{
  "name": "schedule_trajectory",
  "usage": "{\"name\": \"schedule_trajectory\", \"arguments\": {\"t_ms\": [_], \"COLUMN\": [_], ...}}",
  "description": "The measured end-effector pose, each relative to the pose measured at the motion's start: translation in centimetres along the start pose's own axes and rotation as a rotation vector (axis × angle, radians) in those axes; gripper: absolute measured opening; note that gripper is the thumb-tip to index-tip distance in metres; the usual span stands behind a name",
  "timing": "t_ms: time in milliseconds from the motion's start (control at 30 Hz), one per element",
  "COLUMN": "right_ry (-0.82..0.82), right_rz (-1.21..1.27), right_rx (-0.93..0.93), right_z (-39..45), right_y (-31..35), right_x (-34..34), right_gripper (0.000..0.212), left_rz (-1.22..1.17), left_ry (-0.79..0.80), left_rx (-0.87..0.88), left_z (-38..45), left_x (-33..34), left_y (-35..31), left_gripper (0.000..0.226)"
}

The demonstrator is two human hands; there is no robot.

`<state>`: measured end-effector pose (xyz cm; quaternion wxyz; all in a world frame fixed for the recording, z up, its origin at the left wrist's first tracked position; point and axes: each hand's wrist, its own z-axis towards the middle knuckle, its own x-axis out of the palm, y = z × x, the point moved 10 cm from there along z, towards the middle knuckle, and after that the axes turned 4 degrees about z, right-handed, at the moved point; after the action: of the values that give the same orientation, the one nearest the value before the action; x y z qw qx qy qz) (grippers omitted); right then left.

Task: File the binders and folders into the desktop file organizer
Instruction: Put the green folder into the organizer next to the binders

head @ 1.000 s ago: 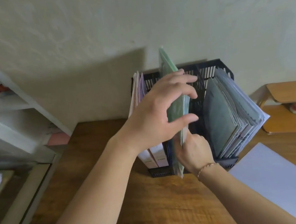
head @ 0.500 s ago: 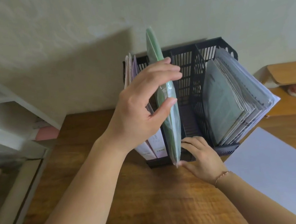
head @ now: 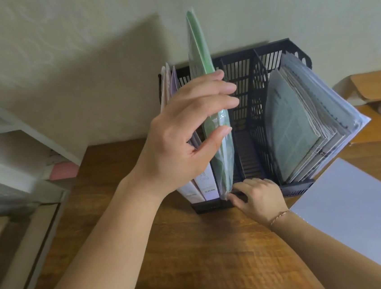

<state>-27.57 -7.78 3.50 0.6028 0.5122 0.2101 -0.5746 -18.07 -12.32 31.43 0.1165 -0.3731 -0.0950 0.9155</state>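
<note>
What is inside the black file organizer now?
The organizer holds pale binders left, a green folder held by the left hand, and grey folders right. The hands cover the lower middle.

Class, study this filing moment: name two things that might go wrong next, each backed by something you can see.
1. The green plastic-wrapped folder stands tall and thin, pinched only by the left hand. Once released, it may flop sideways, into the white binders or the empty middle slot.
2. The right hand sits at the black file organizer's front base beside the folder's bottom corner, so the fingers may get caught as it slides in.
</note>
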Motion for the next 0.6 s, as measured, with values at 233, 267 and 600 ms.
{"name": "schedule_trajectory", "arguments": {"t_ms": [233,267,600], "right_ry": [0.001,0.006,0.058], "right_rz": [-0.027,-0.03,0.074], "right_rx": [0.013,0.021,-0.081], "right_z": [0.8,0.9,0.7], "right_y": [0.2,0.1,1.0], "right_x": [-0.3,-0.4,-1.1], "right_gripper": [0.047,0.05,0.038], "left_rz": [0.005,0.004,0.024], "left_ry": [-0.003,-0.006,-0.036], "left_rx": [-0.003,-0.006,-0.037], "left_z": [-0.1,-0.1,-0.4], "left_x": [-0.1,-0.1,-0.2], "left_y": [0.1,0.1,0.2], "left_gripper": [0.033,0.033,0.033]}}
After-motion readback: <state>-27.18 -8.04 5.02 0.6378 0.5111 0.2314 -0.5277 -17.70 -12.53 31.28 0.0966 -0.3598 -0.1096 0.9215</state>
